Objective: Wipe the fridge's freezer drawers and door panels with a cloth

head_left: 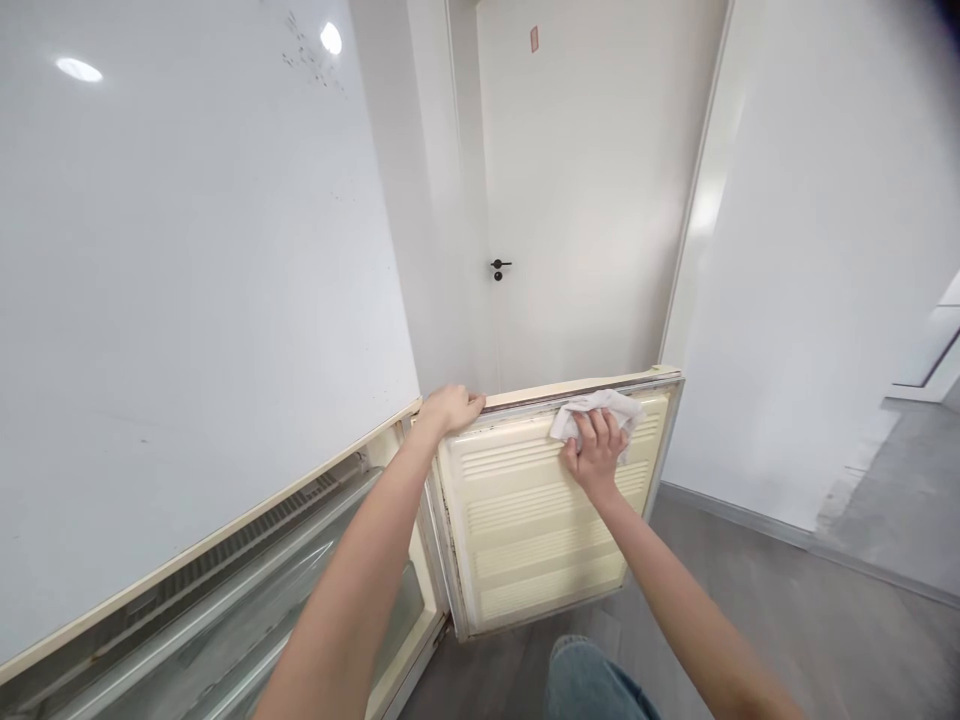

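Note:
A cream fridge door stands swung open in front of me, its ribbed inner panel facing me. My left hand is curled over the door's top edge near the hinge side, gripping it. My right hand presses a crumpled white cloth against the upper right part of the inner panel, fingers bent over the cloth. Dark specks show along the gasket under the top edge.
The open fridge body lies at lower left with glass shelves inside. A white door with a black handle is behind, white walls on both sides. Grey floor runs right. My jeans-clad knee shows at the bottom.

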{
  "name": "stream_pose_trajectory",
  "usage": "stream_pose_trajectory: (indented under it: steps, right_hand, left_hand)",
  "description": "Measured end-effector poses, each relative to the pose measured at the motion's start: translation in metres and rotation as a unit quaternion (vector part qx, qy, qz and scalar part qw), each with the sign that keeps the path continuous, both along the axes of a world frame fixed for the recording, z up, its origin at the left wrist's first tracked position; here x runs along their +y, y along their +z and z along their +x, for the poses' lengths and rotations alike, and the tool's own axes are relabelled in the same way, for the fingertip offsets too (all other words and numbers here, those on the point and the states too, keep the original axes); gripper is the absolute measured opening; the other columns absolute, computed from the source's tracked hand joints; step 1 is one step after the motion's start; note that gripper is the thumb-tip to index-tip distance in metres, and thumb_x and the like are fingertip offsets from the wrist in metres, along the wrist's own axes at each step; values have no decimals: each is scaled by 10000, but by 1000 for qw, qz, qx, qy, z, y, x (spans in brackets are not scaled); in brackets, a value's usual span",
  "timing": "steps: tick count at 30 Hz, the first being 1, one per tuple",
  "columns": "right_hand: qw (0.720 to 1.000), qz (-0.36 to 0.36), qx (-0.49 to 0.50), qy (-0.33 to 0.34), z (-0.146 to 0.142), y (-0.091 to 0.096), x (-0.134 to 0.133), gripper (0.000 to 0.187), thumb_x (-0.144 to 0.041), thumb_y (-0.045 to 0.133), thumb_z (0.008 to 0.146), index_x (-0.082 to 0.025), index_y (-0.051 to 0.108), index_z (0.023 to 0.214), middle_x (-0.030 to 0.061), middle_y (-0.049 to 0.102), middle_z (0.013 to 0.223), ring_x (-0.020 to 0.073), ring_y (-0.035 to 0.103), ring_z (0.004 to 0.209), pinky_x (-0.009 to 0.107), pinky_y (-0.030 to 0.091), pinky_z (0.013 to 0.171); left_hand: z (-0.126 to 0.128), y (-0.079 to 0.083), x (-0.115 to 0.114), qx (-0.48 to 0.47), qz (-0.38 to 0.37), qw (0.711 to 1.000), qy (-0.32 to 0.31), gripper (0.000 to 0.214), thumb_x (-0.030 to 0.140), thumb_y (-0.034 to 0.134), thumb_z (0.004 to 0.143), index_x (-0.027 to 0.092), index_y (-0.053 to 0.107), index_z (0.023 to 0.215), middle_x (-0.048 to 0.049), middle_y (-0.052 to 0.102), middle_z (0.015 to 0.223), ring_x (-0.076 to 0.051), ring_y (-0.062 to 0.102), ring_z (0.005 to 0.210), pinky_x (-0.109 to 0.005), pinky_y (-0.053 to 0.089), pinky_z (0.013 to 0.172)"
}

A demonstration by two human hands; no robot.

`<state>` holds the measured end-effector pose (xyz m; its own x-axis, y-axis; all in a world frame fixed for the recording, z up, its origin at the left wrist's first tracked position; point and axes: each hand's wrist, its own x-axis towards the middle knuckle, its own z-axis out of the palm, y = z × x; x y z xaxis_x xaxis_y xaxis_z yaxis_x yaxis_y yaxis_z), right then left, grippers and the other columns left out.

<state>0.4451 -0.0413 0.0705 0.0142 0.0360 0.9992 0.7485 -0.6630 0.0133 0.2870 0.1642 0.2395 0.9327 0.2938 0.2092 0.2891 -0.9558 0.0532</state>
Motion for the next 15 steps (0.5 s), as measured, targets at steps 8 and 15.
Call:
stream_pose_trajectory:
  steps: [8,15]
  right_hand:
    - [997,42,55,-15,44,-4,-36,485,-261,440,816,-164,439,1291,156,512,1256,310,388,1255,502,331,982]
    - [978,137,155,10,82,-27,-56,537,-295,385,843,-83,361,1336,241,429,1323,330,364,1271,553,329,997]
  left_hand:
    - [-1,2,-2,-1,2,1000,-2,590,527,208,849,232,718,817,-112,759,890,-248,670,820,-339,456,667]
    - [-1,1,-2,1,6,1000,1,597,513,204,849,217,722,818,-128,760,906,-260,676,834,-350,462,679]
